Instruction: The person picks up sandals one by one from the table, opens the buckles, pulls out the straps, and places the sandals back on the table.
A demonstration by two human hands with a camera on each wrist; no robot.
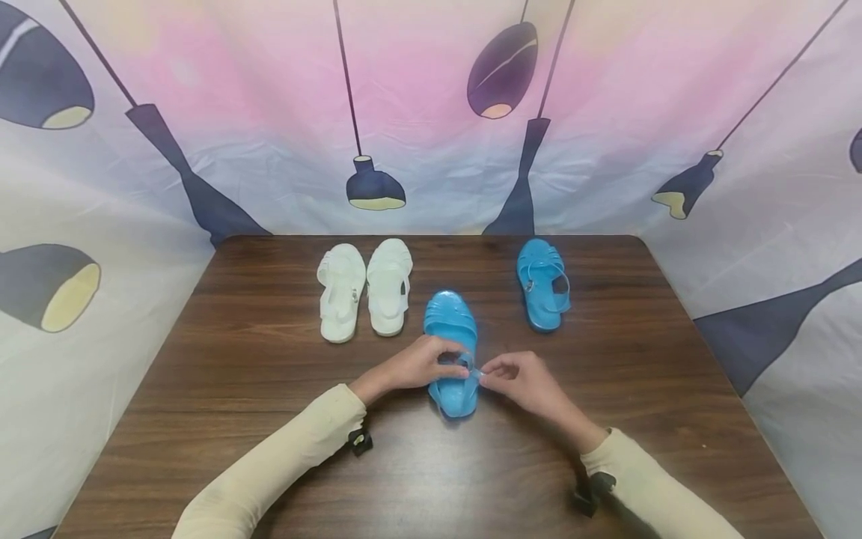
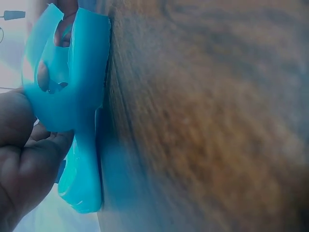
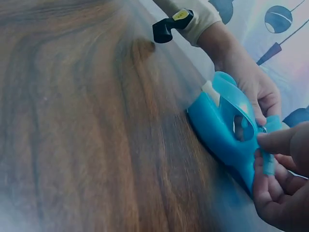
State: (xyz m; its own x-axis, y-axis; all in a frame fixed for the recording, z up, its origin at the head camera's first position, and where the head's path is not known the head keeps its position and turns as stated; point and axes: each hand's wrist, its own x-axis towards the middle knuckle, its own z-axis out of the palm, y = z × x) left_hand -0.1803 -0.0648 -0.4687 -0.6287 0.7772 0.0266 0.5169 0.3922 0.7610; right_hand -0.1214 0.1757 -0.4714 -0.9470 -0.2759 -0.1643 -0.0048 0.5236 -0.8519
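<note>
A blue sandal (image 1: 450,322) lies on the table at the middle, its toe pointing away. Over its ankle strap, my left hand (image 1: 420,363) reaches in from the left and pinches the strap near the buckle. From the right, my right hand (image 1: 525,380) pinches the strap's end between thumb and fingertips. In the right wrist view both hands meet at a small metal buckle (image 3: 263,129) on the blue sandal (image 3: 217,118). The left wrist view has the sandal's heel part (image 2: 89,58) close up, with fingers behind the strap.
A second blue sandal (image 1: 542,288) lies at the back right of the brown table (image 1: 269,419). Two white sandals (image 1: 342,296) lie side by side at the back left. A patterned cloth (image 1: 431,90) hangs behind the table. Each forearm wears a black wrist camera (image 1: 360,440).
</note>
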